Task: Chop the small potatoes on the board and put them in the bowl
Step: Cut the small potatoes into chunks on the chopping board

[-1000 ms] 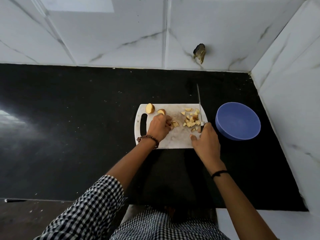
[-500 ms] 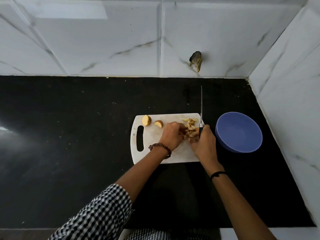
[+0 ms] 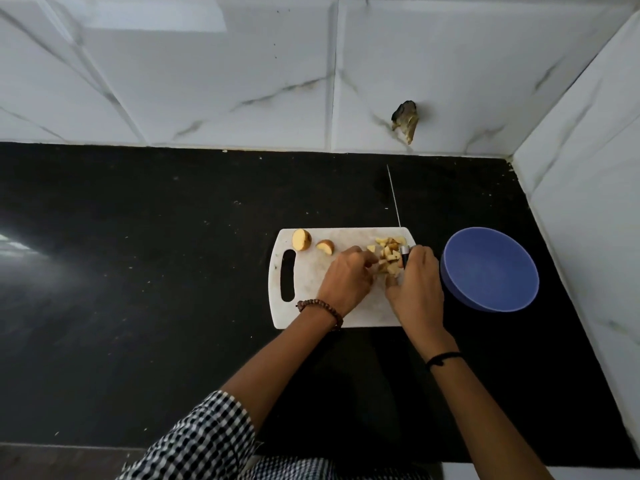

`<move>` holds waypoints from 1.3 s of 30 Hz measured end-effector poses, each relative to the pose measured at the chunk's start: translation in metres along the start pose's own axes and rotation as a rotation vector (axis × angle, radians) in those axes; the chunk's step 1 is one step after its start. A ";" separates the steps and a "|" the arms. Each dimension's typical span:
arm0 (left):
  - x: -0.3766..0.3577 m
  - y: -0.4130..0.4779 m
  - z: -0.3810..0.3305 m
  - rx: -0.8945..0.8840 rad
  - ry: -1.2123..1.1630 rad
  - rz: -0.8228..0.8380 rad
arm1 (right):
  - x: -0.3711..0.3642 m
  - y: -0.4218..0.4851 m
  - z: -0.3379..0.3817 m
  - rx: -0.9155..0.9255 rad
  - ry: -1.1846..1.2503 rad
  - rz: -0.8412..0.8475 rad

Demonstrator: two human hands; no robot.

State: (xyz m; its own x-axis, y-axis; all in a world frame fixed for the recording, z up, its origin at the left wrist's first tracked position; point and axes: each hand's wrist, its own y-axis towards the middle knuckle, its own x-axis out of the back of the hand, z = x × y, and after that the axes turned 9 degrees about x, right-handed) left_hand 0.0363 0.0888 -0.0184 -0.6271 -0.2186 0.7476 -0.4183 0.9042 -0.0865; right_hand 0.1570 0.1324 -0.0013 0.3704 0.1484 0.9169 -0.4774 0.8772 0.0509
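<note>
- On the right end of the white cutting board (image 3: pixel 304 271) I see the chopped potato pieces (image 3: pixel 389 254) heaped in a small pile between the two hands.
- At the board's far left corner, next to its handle slot, lie a potato half (image 3: pixel 301 239) and a smaller potato wedge (image 3: pixel 325 246) just beside it, both apart from the pile.
- From my feed, the left hand (image 3: pixel 346 282) has its fingers curled against the pile's left side. The fingertips are hidden, so I cannot tell whether they grip any piece.
- On the pile's right side, the right hand (image 3: pixel 417 289) has its fingers clamped round the handle of the knife (image 3: pixel 394 202). The thin blade points away from the person, past the board's far edge and over the worktop (image 3: pixel 138 271).
- Just right of the board, near the right hand, a blue bowl (image 3: pixel 490 268) stands on the black worktop.
- White marble-look wall tiles (image 3: pixel 207 81) rise behind the worktop and along its right side.
- I can make out a beaded bracelet (image 3: pixel 320 306) on the left wrist, a black band (image 3: pixel 443 358) on the right wrist and a checked sleeve (image 3: pixel 204 434) on the left arm.
</note>
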 end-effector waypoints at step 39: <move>0.014 -0.050 0.030 0.117 0.076 -0.145 | -0.016 -0.059 0.016 -0.086 0.470 0.245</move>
State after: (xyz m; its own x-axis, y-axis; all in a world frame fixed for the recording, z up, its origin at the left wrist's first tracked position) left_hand 0.0287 0.0296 -0.0235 -0.5052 -0.3116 0.8048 -0.5774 0.8151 -0.0469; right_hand 0.1666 0.0710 -0.0122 0.5825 0.5247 0.6208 -0.5353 0.8224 -0.1929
